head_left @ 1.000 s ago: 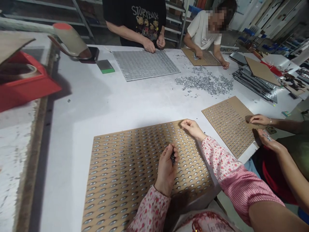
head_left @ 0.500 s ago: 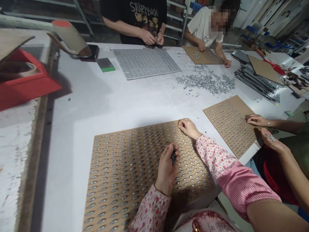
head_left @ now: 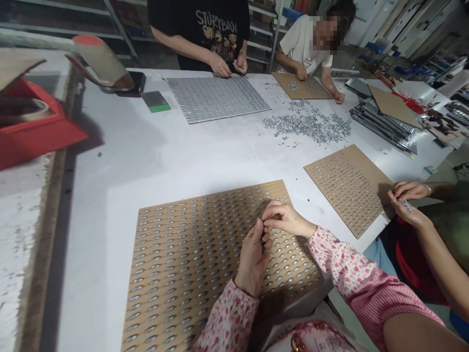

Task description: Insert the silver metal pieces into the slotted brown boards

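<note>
In the head view, the person's left hand is closing around a small bunch of dark pieces, gripping them between the thumb and curled fingers. The right hand is pinching its thumb and fingers together right beside those pieces and touching the left hand, though I cannot tell whether it is holding anything. Both pink floral sleeves are reaching in from the bottom of the view.

The hands are working above a brown board, which is lying flat on a white table with silver pieces sitting in its rows of oval slots. To its right, a second board is lying near a co-worker's upper hand, while that co-worker's lower hand is holding a few silver pieces.

Farther across the table, a loose pile of silver pieces is spreading between a silver panel and a stack of panels. A co-worker in a black T-shirt is standing with both hands at the panel's far edge, and a co-worker in a white T-shirt is working on a small board. A red box is sitting at the left.
</note>
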The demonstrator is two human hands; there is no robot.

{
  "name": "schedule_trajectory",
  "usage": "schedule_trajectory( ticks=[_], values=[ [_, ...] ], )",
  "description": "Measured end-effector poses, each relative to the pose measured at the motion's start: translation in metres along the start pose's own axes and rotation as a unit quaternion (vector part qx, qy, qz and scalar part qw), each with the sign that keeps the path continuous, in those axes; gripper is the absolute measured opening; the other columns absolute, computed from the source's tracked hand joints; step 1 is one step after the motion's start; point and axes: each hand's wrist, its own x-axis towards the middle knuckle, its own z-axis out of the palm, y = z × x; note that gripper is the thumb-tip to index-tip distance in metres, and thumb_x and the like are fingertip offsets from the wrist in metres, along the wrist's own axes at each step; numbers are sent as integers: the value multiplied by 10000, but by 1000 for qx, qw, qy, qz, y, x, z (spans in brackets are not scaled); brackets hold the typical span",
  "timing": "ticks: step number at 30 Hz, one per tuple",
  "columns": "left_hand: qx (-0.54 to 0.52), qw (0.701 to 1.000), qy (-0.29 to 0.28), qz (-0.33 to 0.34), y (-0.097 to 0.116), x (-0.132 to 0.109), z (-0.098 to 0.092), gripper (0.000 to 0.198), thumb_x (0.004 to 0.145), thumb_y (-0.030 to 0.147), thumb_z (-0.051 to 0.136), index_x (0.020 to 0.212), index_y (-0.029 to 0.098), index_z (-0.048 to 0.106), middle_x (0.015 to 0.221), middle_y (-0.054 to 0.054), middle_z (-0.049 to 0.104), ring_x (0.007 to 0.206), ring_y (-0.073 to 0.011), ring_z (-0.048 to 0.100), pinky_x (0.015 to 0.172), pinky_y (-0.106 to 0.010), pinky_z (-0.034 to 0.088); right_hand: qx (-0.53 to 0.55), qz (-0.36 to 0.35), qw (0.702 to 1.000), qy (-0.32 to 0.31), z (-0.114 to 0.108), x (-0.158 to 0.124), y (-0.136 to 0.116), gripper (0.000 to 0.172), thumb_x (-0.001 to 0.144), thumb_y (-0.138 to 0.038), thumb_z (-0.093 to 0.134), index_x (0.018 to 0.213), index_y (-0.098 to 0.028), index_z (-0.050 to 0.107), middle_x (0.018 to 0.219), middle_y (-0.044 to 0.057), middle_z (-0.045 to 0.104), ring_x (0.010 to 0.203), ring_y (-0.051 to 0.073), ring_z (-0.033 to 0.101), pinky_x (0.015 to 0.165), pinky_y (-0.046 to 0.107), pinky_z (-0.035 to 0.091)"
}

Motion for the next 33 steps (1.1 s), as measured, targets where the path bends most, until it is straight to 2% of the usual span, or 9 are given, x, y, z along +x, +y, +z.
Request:
schedule_trajectory(
  ticks=[4, 9, 15, 21, 24, 26, 29, 31, 33],
  values=[
    [9, 1000, -9, -22, -6, 0, 0, 397, 599, 376, 863, 744, 116, 601, 626, 52, 481, 459, -6, 363, 379, -116, 281, 15, 10, 1000, 7, -5, -7, 9, 225, 867, -391, 620, 811, -184, 689, 823, 42, 606, 760, 144, 571, 673, 273, 454],
    [19, 1000, -23, -7, -6, -2, 0, 423, 581, 378, 872, 807, 108, 636, 659, 43, 500, 486, -12, 383, 400, -118, 306, 36, 42, 998, 19, -10, -13, 14, 241, 871, -404, 611, 849, -175, 686, 781, 17, 573, 640, 103, 499, 573, 235, 407],
    [53, 998, -23, -15, -4, -1, -1, 426, 594, 437, 852, 752, 119, 616, 598, 54, 458, 462, -23, 346, 394, -142, 263, 7, -11, 1000, 11, -3, -16, 3, 186, 852, -335, 652, 953, -182, 685, 924, 65, 629, 853, 159, 589, 736, 283, 476],
    [143, 989, -19, 21, -13, -1, -2, 484, 660, 568, 753, 607, 135, 542, 524, 55, 401, 445, -38, 284, 409, -189, 193, -60, -12, 998, 34, 2, -27, -2, 85, 852, -286, 640, 830, -210, 669, 845, 50, 634, 839, 179, 581, 781, 321, 474],
    [161, 987, -15, 16, -16, -2, -1, 488, 668, 577, 740, 584, 141, 540, 523, 53, 391, 448, -42, 273, 412, -198, 191, -84, -11, 996, 35, 4, -32, -2, 96, 857, -280, 626, 793, -212, 648, 847, 51, 629, 849, 186, 565, 797, 332, 456],
    [144, 989, -13, 14, -16, -3, 0, 448, 696, 561, 727, 639, 137, 594, 568, 34, 449, 467, -49, 319, 421, -195, 236, -58, 12, 997, 48, 1, -31, 5, 127, 879, -300, 597, 808, -203, 637, 861, 49, 623, 853, 179, 561, 801, 327, 447],
    [95, 995, -10, 16, -12, -4, 3, 304, 727, 414, 744, 851, 143, 681, 730, -9, 562, 555, -61, 437, 482, -184, 338, -20, 91, 987, 135, -10, -21, 30, 182, 896, -342, 563, 820, -187, 620, 855, 41, 620, 836, 169, 550, 800, 319, 431],
    [68, 997, -20, 10, -9, -5, 4, 298, 705, 297, 764, 950, 148, 683, 775, -10, 569, 587, -57, 460, 500, -169, 361, -53, 135, 973, 182, -19, -11, 52, 178, 880, -337, 579, 800, -185, 626, 832, 33, 627, 848, 174, 535, 842, 331, 404],
    [42, 999, -35, 3, -7, -5, 4, 303, 673, 255, 788, 927, 144, 665, 747, 10, 540, 561, -43, 433, 472, -152, 344, -106, 154, 964, 191, -25, -1, 71, 146, 857, -309, 604, 783, -190, 644, 830, 31, 632, 878, 182, 521, 884, 343, 371]
  ],
)
